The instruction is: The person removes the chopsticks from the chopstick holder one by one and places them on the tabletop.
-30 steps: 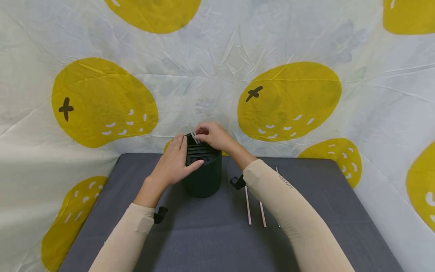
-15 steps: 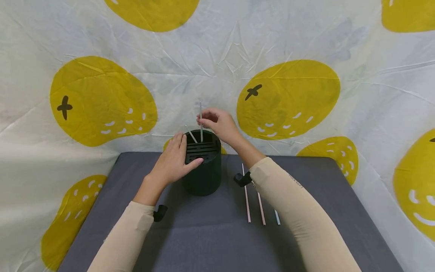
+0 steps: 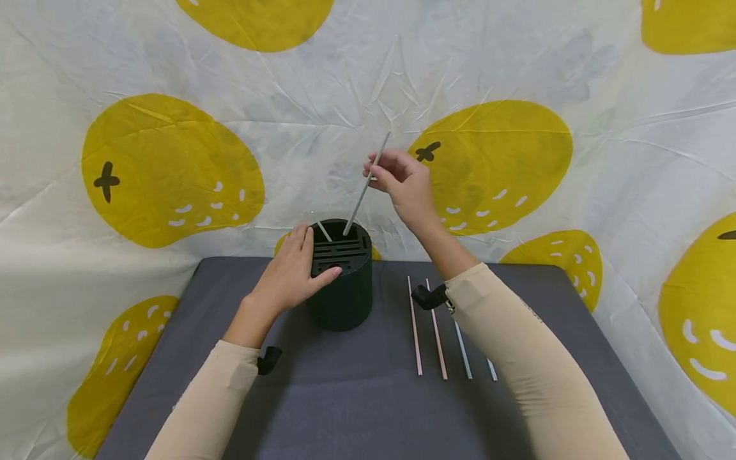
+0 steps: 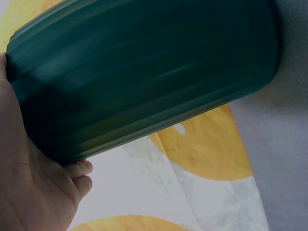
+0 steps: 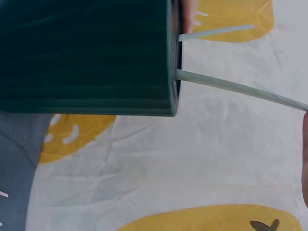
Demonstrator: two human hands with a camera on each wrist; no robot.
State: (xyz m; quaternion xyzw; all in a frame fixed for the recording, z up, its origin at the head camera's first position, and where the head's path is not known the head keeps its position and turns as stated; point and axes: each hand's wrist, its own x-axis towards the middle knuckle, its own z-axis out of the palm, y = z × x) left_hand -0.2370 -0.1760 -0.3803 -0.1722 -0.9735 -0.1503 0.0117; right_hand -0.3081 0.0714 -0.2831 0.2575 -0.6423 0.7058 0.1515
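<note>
A dark green knife block [image 3: 340, 297], round with a slotted top, stands upright near the table's back edge. My left hand [image 3: 287, 271] rests against its left side, fingers straight along the rim and thumb across the front of the top. The left wrist view shows the hand [image 4: 43, 173] at the block's upper end. Above and to the right, my right hand [image 3: 405, 185] pinches a pale green chopstick [image 3: 363, 197] near its upper end. The chopstick leans right, its lower end inside the block's open rear compartment. Another pale chopstick [image 5: 216, 32] stands tilted left in that compartment.
Two pink chopsticks [image 3: 415, 332] and two blue chopsticks [image 3: 463, 351] lie side by side on the grey table [image 3: 345, 396], right of the block and partly under the right forearm. A white curtain [image 3: 322, 76] with yellow fruit hangs close behind.
My right hand has risen from the block and moved right, drawing the pale green chopstick upward and tilting it right. The left hand and block have stayed in place.
</note>
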